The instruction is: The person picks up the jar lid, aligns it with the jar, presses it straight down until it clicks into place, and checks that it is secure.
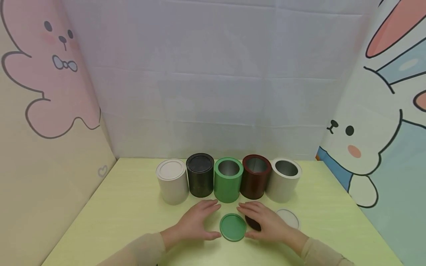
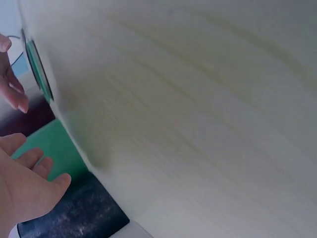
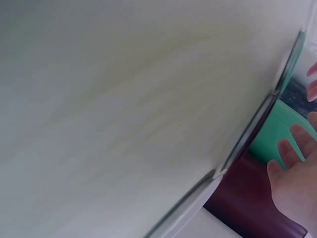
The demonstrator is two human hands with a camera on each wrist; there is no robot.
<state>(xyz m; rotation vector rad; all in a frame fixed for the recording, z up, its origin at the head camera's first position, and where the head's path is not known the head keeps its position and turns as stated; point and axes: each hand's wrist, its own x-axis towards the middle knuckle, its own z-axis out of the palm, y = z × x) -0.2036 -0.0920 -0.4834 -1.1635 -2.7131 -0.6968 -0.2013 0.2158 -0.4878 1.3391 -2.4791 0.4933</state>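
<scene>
A green lid lies flat on the table between my two hands. My left hand is just left of it, fingers spread and holding nothing. On the other side my right hand hovers with parted fingers over a dark lid, partly hiding it. Whether that hand touches the dark lid I cannot tell. Behind the hands stands an uncovered green can. The left wrist view shows my left hand in front of the green can; the right wrist view shows my right hand near the dark red can.
In the row are a lidded white can, a lidded black can, an open dark red can and an open white can. A white lid lies right of my right hand. Printed cloth walls enclose the yellow table.
</scene>
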